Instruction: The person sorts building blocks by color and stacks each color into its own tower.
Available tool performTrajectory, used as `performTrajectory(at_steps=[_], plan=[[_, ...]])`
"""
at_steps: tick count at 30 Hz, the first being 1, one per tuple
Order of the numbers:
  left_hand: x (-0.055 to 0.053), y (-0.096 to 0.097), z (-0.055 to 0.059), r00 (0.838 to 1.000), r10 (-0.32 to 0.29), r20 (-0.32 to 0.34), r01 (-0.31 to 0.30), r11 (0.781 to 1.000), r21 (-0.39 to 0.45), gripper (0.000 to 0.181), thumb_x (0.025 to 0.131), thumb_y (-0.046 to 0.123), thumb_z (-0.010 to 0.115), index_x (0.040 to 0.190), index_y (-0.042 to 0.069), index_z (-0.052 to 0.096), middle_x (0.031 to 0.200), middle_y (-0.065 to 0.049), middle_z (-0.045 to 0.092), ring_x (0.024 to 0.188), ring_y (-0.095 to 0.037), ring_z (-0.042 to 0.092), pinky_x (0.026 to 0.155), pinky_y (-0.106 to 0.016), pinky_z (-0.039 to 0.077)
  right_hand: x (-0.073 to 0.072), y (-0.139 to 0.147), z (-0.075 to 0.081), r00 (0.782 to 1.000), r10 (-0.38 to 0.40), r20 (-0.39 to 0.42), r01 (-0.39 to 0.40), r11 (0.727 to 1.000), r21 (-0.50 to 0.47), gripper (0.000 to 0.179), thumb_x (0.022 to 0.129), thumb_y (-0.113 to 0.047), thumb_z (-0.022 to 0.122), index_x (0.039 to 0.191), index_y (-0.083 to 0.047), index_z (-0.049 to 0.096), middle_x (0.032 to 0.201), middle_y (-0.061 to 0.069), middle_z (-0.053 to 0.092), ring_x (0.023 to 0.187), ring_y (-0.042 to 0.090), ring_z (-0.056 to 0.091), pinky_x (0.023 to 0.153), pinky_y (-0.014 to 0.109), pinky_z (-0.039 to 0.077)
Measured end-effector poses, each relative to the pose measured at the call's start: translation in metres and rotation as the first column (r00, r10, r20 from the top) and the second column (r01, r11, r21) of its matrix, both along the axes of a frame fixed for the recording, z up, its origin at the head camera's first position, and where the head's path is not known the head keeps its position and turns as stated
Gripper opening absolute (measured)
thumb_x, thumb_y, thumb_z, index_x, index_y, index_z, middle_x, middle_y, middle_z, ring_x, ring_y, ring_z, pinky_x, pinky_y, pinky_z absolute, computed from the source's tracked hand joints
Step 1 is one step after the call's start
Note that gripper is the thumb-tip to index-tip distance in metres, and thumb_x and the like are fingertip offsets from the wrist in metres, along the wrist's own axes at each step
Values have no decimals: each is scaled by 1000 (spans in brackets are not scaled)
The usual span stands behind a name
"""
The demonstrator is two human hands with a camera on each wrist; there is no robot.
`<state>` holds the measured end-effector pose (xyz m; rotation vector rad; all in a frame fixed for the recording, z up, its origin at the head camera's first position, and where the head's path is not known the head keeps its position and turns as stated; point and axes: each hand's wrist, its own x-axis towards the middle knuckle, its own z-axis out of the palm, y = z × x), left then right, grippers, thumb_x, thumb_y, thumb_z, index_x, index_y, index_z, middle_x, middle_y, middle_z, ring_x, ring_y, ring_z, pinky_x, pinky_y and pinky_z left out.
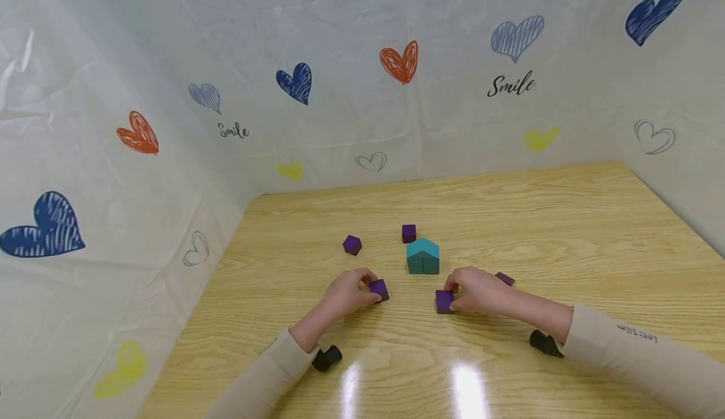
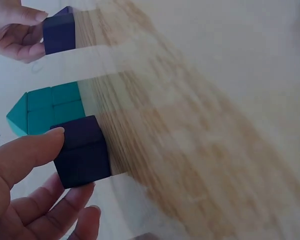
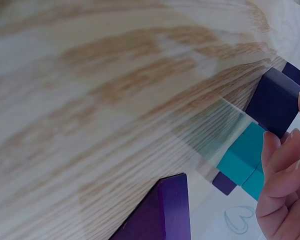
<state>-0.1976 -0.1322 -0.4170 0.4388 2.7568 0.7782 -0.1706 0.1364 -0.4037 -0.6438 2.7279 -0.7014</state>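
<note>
My left hand (image 1: 347, 293) pinches a purple cube (image 1: 379, 290) between thumb and fingers, low over the wooden table. To its right, my right hand (image 1: 478, 289) holds another purple cube (image 1: 444, 302) by thumb and fingertips. Behind and between the hands stands a small teal block house (image 1: 423, 257), square blocks below and a peaked top above. In the left wrist view the held cube (image 2: 82, 150) partly covers the teal blocks (image 2: 45, 107). The right wrist view shows the other held cube (image 3: 275, 102) close up; whether either cube touches the table is unclear.
Two loose purple blocks, one at the left (image 1: 352, 245) and one just behind the house (image 1: 409, 233), sit farther back. A purple wedge-like block (image 1: 505, 279) lies behind my right wrist, partly hidden. A heart-printed white curtain (image 1: 340, 129) borders the table.
</note>
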Motion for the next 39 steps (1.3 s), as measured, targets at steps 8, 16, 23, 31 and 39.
performTrajectory(at_steps=[8,16,23,31,39], plan=[[2,3,1,999,0,-42,0,1000,6,29,77,22,74,102,11,66,93,-1,64,60,-9,47,55,-23,39,0,0,0,1000,-3,5,3,1000,-10,19,71,-8,73,90,-6,67,86,1,64,80,16,59,67,30,48],[1,17,5,996,-62,-64,62,998,5,30,76,23,75,103,11,67,94,-1,65,65,-7,51,59,-22,42,0,0,1,1000,-2,18,2,1000,-4,19,72,-9,73,90,-6,67,86,1,63,80,15,57,67,30,48],[7,38,8,991,-124,-47,124,992,10,30,76,22,75,104,12,68,95,0,65,64,-6,49,60,-20,41,0,-1,2,1000,-2,21,2,1000,-6,18,72,-8,73,89,-5,67,87,2,63,81,16,58,68,31,48],[12,60,4,977,-200,-68,198,980,-32,28,76,25,75,101,15,69,90,5,65,67,-4,49,60,-17,40,-1,-1,3,1000,1,29,0,1000,-13,18,72,-9,74,89,-6,67,86,2,63,79,15,57,68,30,47],[13,71,-1,970,-224,-95,219,974,-56,27,75,26,76,99,15,70,86,6,66,77,-6,53,63,-17,40,-2,-1,2,999,-6,39,6,1000,-17,17,71,-8,74,86,-7,67,84,0,63,76,12,54,66,28,46]])
